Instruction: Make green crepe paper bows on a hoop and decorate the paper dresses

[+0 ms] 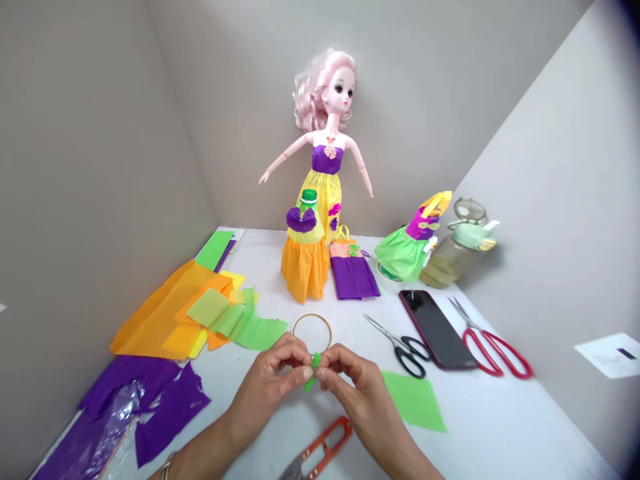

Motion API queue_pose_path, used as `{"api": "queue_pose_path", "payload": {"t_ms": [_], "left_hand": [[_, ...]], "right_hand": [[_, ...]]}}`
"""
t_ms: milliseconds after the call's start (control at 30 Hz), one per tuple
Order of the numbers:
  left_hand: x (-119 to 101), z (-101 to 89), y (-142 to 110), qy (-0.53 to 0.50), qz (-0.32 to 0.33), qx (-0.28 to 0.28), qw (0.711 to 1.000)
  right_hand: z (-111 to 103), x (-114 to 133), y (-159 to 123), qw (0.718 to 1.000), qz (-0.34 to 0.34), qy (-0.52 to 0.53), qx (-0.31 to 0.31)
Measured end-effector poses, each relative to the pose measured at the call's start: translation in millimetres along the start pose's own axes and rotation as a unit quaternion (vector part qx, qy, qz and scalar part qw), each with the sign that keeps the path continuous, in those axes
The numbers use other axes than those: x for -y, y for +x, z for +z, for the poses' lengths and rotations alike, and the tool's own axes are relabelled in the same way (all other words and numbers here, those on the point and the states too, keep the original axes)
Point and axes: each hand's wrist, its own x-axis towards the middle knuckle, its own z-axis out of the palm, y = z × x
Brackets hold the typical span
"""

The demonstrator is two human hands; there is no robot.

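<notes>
My left hand (265, 387) and my right hand (355, 393) meet low in the middle of the view, and their fingertips pinch a small crumpled piece of green crepe paper (314, 372) from both sides. Just behind my fingers lies a thin gold ring (311, 315), partly hidden by them. Orange-handled thread snips (325, 445) rest below my hands, close to my right wrist. A flat green paper square (414, 400) lies to the right of my right hand, not touching it.
A pink-haired doll (325, 133) in a paper dress stands at the back of the white table (490, 427), among paper-dressed items. Crepe paper piles (170, 313) lie left. Black scissors (403, 347), a phone (436, 330), red scissors (493, 347) and a water bottle (457, 247) lie right.
</notes>
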Motion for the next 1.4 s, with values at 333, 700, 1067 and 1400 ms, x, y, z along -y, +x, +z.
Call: {"api": "queue_pose_path", "payload": {"t_ms": [333, 700, 1067, 1400], "left_hand": [[6, -5.7, -7, 0.310, 0.329, -0.142, 0.881], [6, -7.8, -9, 0.418, 0.411, -0.120, 0.801], [-1, 2.8, -10, 0.264, 0.204, -0.152, 0.930], [-14, 3.9, -6, -0.018, -0.058, 0.015, 0.998]], "right_hand": [[-5, -3, 0, 0.983, 0.074, 0.164, 0.042], [-3, -1, -4, 0.967, 0.087, 0.229, 0.075], [0, 2, -7, 0.989, 0.020, 0.149, 0.000], [3, -2, -12, 0.997, -0.053, 0.014, -0.048]]}}
